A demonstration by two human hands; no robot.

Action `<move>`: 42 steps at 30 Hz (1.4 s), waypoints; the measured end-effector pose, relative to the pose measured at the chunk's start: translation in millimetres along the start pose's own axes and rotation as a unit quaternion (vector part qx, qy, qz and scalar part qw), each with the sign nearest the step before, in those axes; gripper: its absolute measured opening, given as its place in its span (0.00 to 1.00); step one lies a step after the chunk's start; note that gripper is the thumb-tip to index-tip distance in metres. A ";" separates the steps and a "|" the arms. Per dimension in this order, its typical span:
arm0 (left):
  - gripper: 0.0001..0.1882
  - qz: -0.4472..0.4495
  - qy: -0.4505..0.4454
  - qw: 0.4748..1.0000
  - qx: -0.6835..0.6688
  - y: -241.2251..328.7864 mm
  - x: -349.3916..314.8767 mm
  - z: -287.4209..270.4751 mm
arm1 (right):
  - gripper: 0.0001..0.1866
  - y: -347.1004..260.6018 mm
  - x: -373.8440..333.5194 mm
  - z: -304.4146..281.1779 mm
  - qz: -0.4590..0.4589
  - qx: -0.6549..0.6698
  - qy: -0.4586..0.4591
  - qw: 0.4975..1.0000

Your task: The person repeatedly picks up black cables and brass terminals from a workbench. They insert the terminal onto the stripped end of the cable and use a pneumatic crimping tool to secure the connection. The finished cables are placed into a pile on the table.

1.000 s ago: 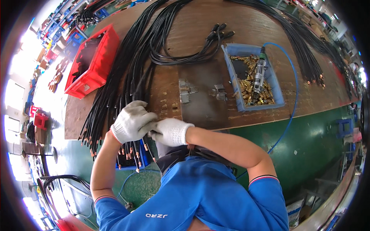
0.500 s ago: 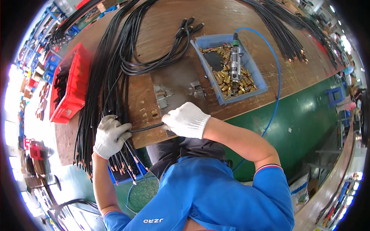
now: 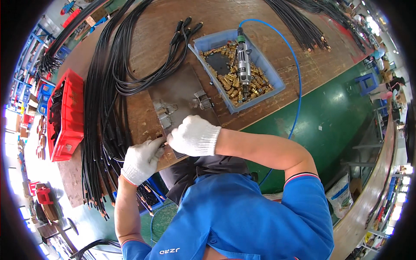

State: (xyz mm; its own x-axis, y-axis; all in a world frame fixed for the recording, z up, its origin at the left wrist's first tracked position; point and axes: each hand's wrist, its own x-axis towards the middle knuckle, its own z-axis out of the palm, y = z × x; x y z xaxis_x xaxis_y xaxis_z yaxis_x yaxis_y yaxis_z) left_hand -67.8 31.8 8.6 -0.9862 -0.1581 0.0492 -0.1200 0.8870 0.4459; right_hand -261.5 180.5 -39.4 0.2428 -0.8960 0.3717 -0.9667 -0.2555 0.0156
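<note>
I have the left hand [image 3: 142, 161] and right hand [image 3: 193, 136] close together at the worktop's [image 3: 225, 15] front edge, each grip clamped on one cable [image 3: 165, 143], beside bundled black cables [image 3: 92, 117].

Blue short-sleeved shirt [image 3: 255, 201] (white chest lettering [image 3: 169, 251]), striped cuffs [image 3: 302, 175], white knit gloves [image 3: 196, 137], dark trousers [image 3: 221, 164].

Workshop — wooden bench [image 3: 219, 16], black cable bundles [image 3: 94, 99], brass fittings [image 3: 258, 78], green floor [image 3: 336, 110].

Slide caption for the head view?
Gloved left hand and right hand close together beside black cables, blue bin of golden fittings nearby.
</note>
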 end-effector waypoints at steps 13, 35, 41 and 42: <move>0.20 -0.114 0.025 0.987 -0.109 -8.4 0.5 0.1 | 0.12 137.5 -41.8 -70.5 0.358 -0.045 -0.290 0.886; 0.21 -0.087 0.126 0.978 -0.142 -6.0 -3.1 -0.3 | 0.10 38.1 -16.7 -20.2 0.351 0.857 0.178 0.332; 0.21 -0.081 0.155 0.975 -0.137 -7.9 -7.8 0.8 | 0.10 14.8 -0.6 12.6 0.314 0.902 0.159 0.250; 0.21 -0.082 0.155 0.975 -0.139 -7.0 -7.8 -0.2 | 0.10 13.3 1.3 13.0 0.315 0.901 0.160 0.253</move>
State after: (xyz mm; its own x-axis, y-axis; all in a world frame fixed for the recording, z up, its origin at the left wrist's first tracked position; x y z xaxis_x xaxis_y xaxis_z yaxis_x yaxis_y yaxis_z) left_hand -59.2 26.7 5.3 -0.8696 -0.4492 0.2048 -0.1948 0.6934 0.6937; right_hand -273.0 171.2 -50.8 -0.2115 -0.9632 -0.1661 0.8699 -0.1081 -0.4812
